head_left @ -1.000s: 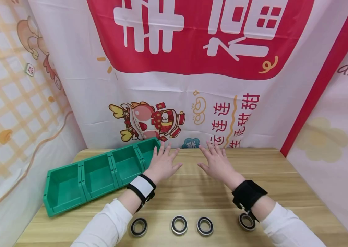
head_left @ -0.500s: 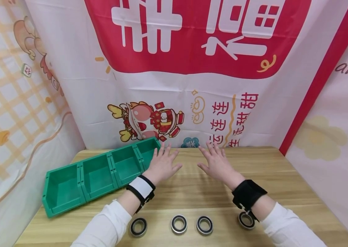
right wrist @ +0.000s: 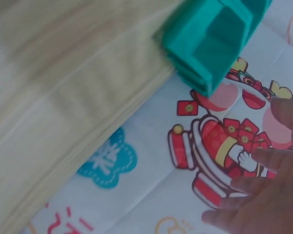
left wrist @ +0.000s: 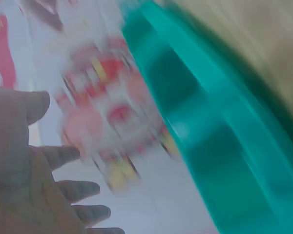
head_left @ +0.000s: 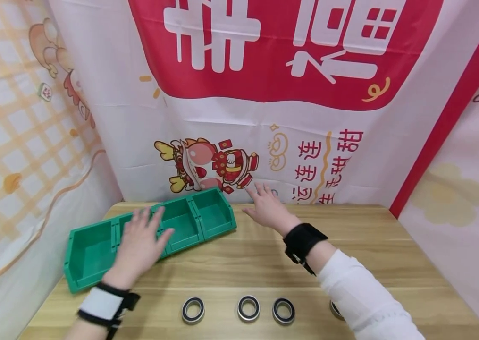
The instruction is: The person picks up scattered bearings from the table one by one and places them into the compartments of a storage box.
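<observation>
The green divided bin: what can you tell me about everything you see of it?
The green divided bin looks like plastic, with four open-topped compartments in a row. It stands upright and slantwise on the wood-grain table, its right end farther back. Its visible interiors look empty; the left hand blocks part of the view, apparently without touching it.

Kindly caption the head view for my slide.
Left hand and right hand, both empty, above a wooden table with a green tray and four rings.
</observation>
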Available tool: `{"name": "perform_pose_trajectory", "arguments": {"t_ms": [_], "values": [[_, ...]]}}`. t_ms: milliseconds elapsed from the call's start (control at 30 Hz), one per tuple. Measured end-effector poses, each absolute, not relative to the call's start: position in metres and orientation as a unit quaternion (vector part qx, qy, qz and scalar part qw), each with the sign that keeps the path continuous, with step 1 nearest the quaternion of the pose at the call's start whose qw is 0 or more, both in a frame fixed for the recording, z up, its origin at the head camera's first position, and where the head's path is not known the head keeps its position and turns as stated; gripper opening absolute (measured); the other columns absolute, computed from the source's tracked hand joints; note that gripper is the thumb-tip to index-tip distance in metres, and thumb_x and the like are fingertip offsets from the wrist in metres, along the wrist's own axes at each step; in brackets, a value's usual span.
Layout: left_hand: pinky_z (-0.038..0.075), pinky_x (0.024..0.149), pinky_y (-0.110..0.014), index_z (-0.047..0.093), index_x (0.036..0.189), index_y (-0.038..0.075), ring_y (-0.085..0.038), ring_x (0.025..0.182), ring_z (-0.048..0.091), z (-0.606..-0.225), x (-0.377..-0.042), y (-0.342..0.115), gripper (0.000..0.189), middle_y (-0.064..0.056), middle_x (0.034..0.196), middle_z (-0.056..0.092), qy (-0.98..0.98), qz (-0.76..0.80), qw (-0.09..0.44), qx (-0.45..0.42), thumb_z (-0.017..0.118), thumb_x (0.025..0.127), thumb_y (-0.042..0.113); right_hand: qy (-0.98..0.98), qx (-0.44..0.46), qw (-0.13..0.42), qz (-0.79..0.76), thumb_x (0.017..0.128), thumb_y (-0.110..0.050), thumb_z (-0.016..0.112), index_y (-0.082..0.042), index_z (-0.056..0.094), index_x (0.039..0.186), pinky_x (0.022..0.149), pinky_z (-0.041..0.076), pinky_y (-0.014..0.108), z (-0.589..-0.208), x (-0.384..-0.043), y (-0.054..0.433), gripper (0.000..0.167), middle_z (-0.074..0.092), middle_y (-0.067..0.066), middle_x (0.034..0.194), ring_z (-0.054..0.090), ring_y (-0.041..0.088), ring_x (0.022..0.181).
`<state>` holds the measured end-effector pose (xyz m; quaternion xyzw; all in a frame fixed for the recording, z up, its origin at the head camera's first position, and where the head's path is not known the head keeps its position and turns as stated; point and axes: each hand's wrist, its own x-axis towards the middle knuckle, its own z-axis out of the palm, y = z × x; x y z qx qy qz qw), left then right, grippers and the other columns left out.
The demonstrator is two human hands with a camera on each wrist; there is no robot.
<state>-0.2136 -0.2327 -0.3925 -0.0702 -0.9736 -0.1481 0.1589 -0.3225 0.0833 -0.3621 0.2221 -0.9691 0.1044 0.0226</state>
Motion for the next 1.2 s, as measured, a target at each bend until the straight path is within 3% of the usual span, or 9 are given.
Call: {"name": "perform_pose_trajectory", "arguments": {"t_ms": [233,300,367,467,533,600,767,1000,1200], "values": [[0.007,0.103,-0.072,0.024,0.146,-0.01,-0.062,0.133,0.002,-0.42,-0.19,-0.339,0.072,-0.047,0.143,0.011,-0.97,-0.152,0.178,0.06,0.039,0.102,0.045,-0.964,0.228,-0.022,0.137,0.098,-0.042,0.053,-0.01,0.029,0.152,0.113,0.024,0.047,-0.371,-0.357,0.035,0.068,0.023,0.017,0.157,0.02,0.036,0.144],[0.01,0.104,-0.07,0.022,0.141,-0.019,-0.065,0.13,0.008,-0.43,-0.188,-0.359,0.072,-0.053,0.138,0.013,-0.97,-0.144,0.174,0.086,0.039,0.103,0.039,-0.964,0.223,-0.035,0.142,0.098,-0.041,0.052,-0.007,0.026,0.152,0.113,0.025,0.045,-0.379,-0.363,0.025,0.069,0.025,0.018,0.156,0.023,0.033,0.143],[0.02,0.102,-0.068,0.024,0.134,-0.027,-0.066,0.124,0.023,-0.437,-0.188,-0.375,0.069,-0.056,0.129,0.023,-0.968,-0.147,0.166,0.118,0.041,0.103,0.032,-0.965,0.214,-0.049,0.146,0.1,-0.041,0.05,-0.004,0.023,0.153,0.112,0.027,0.043,-0.389,-0.367,0.016,0.07,0.027,0.019,0.155,0.026,0.031,0.142],[0.042,0.084,-0.062,0.04,0.113,-0.03,-0.064,0.1,0.046,-0.446,-0.19,-0.389,0.049,-0.054,0.102,0.044,-0.962,-0.159,0.151,0.163,0.044,0.1,0.018,-0.964,0.193,-0.073,0.168,0.101,-0.038,0.047,-0.001,0.02,0.152,0.11,0.032,0.041,-0.403,-0.37,0.005,0.068,0.034,0.019,0.151,0.034,0.031,0.139],[0.046,0.066,-0.059,0.045,0.095,-0.027,-0.06,0.083,0.053,-0.451,-0.192,-0.394,0.039,-0.047,0.085,0.049,-0.955,-0.175,0.148,0.19,0.044,0.099,0.012,-0.962,0.182,-0.078,0.186,0.102,-0.034,0.045,0.0,0.024,0.151,0.107,0.035,0.041,-0.412,-0.371,0.001,0.063,0.041,0.02,0.147,0.04,0.032,0.135],[0.045,0.057,-0.056,0.047,0.084,-0.023,-0.057,0.075,0.054,-0.456,-0.194,-0.396,0.036,-0.042,0.075,0.052,-0.949,-0.186,0.153,0.205,0.042,0.099,0.009,-0.963,0.182,-0.054,0.189,0.103,-0.028,0.046,0.002,0.038,0.144,0.102,0.042,0.041,-0.421,-0.373,-0.002,0.051,0.053,0.02,0.136,0.049,0.032,0.127],[0.044,0.053,-0.053,0.051,0.074,-0.021,-0.055,0.069,0.055,-0.458,-0.195,-0.395,0.037,-0.039,0.07,0.053,-0.94,-0.196,0.177,0.217,0.04,0.097,0.005,-0.956,0.183,0.043,0.224,0.099,-0.005,0.05,0.002,0.064,0.117,0.086,0.051,0.04,-0.434,-0.379,-0.003,0.023,0.067,0.018,0.109,0.063,0.03,0.105],[0.043,0.053,-0.051,0.055,0.075,-0.021,-0.048,0.066,0.055,-0.448,-0.194,-0.397,0.037,-0.036,0.071,0.054,-0.937,-0.225,0.152,0.219,0.044,0.095,0.007,-0.95,0.168,0.047,0.259,0.096,0.004,0.052,0.0,0.058,0.131,0.091,0.05,0.04,-0.438,-0.379,-0.002,0.036,0.066,0.017,0.116,0.061,0.029,0.111],[0.044,0.054,-0.05,0.055,0.078,-0.021,-0.044,0.066,0.056,-0.446,-0.195,-0.399,0.034,-0.036,0.074,0.054,-0.94,-0.227,0.134,0.215,0.046,0.093,0.008,-0.949,0.163,0.036,0.266,0.094,0.004,0.053,0.001,0.059,0.13,0.092,0.049,0.039,-0.436,-0.38,0.0,0.036,0.067,0.017,0.115,0.061,0.028,0.11]]}}
